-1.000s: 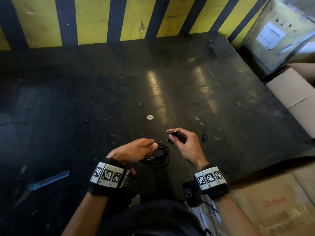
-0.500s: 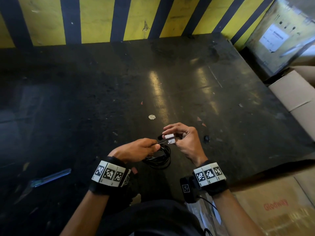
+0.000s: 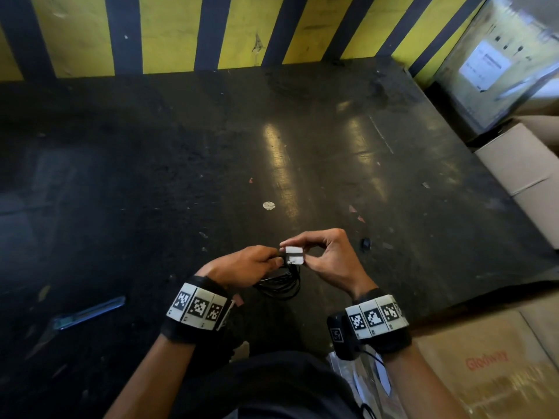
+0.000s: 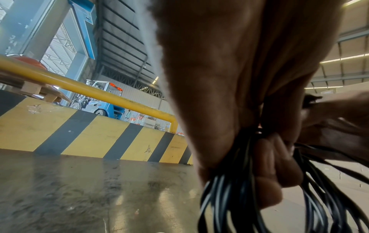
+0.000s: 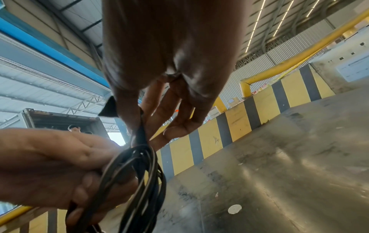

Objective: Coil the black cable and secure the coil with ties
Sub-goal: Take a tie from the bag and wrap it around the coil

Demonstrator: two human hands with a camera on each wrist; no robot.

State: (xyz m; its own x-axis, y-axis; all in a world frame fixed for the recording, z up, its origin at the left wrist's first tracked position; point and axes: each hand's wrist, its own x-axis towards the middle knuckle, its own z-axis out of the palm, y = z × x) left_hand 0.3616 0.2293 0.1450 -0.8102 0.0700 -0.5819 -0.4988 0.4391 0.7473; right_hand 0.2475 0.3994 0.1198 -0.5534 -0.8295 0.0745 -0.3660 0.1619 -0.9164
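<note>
A thin black cable coil (image 3: 282,284) hangs from my left hand (image 3: 251,266), whose fingers curl round its top; the loops (image 4: 229,197) drop below those fingers in the left wrist view. My right hand (image 3: 320,255) pinches a black tie strap with a white tag (image 3: 294,255) at the top of the coil, right beside the left fingertips. In the right wrist view the strap (image 5: 139,134) runs down from thumb and forefinger onto the coil (image 5: 139,173). Both hands are held above the dark floor.
The dark glossy floor (image 3: 302,146) stretches ahead to a yellow-and-black striped wall (image 3: 181,31). Cardboard boxes (image 3: 520,164) stand at the right edge and another (image 3: 490,367) at the lower right. A blue strip (image 3: 90,311) lies at lower left; a small black piece (image 3: 366,243) right of the hands.
My right hand has moved left to meet the left hand, bringing the tie with its white tag up against the top of the coil. The left hand kept its hold.
</note>
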